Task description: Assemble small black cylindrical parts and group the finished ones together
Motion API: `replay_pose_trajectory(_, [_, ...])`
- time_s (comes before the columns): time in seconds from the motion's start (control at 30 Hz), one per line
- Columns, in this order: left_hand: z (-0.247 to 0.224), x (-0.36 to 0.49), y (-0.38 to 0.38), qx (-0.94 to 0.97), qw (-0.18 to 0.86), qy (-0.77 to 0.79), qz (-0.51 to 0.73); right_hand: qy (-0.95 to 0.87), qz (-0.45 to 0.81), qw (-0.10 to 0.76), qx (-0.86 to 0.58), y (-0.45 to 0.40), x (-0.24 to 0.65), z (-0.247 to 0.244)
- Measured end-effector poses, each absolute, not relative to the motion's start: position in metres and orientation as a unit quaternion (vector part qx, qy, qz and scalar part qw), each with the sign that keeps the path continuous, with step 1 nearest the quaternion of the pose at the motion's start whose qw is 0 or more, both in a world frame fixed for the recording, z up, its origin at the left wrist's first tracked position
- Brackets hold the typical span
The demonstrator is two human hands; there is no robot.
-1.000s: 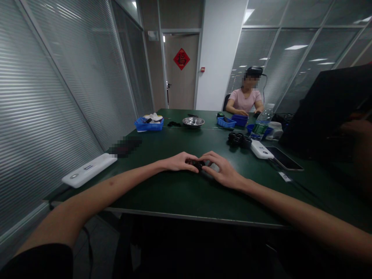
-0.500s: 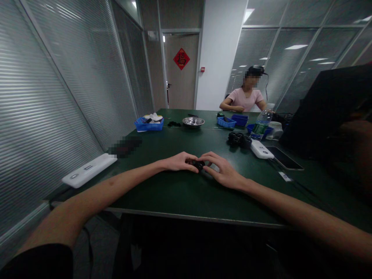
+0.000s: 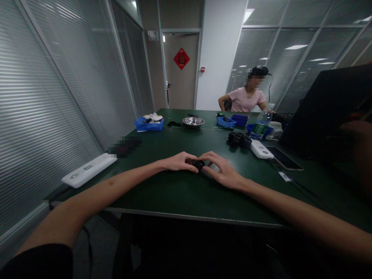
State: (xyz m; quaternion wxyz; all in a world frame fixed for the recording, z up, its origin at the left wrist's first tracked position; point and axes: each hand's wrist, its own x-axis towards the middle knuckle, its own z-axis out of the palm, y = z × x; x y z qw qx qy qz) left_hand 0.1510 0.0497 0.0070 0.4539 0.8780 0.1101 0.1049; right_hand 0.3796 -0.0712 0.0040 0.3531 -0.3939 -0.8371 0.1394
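Between my two hands, low over the green table (image 3: 162,193), is a small black rounded part (image 3: 199,164); its exact kind cannot be made out. My left hand (image 3: 180,161) grips it from the left, thumb in front and fingers curled behind. From the right, the thumb and fingers of my right hand (image 3: 222,169) close on the same part. Fingers cover much of it. Further right on the table lies a cluster of similar-looking black round parts (image 3: 238,139).
At the back stand a blue basket (image 3: 148,124), a steel bowl (image 3: 193,122) and smaller blue trays (image 3: 226,123). A water bottle (image 3: 260,126), white power bank (image 3: 261,149) and phone (image 3: 283,158) lie right. Another white device (image 3: 89,170) is left. A person (image 3: 247,99) sits opposite.
My hands and the black part stay almost in the same place. The person opposite has leaned a little to the right and drawn one arm back.
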Motion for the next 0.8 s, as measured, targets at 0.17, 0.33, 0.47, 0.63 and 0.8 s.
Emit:
replay_pose_trajectory(0.17, [0.0065, 0.1504, 0.0515, 0.885, 0.44, 0.112, 0.105, -0.823, 0.133, 0.361, -0.418, -0.0697, 0.3791, 0.0031])
replay_pose_trajectory(0.33, [0.0079, 0.1506, 0.0493, 0.879, 0.452, 0.113, 0.107, -0.837, 0.146, 0.354, -0.39, -0.07, 0.3796, 0.0044])
replay_pose_trajectory(0.47, [0.0076, 0.1513, 0.0489, 0.881, 0.447, 0.113, 0.105, -0.825, 0.147, 0.364, -0.407, -0.0702, 0.3778, 0.0039])
replay_pose_trajectory(0.63, [0.0072, 0.1518, 0.0496, 0.886, 0.438, 0.113, 0.106, -0.821, 0.145, 0.364, -0.415, -0.0695, 0.378, 0.0043])
replay_pose_trajectory(0.8, [0.0077, 0.1512, 0.0497, 0.881, 0.446, 0.113, 0.105, -0.827, 0.153, 0.366, -0.397, -0.0703, 0.3781, 0.0051])
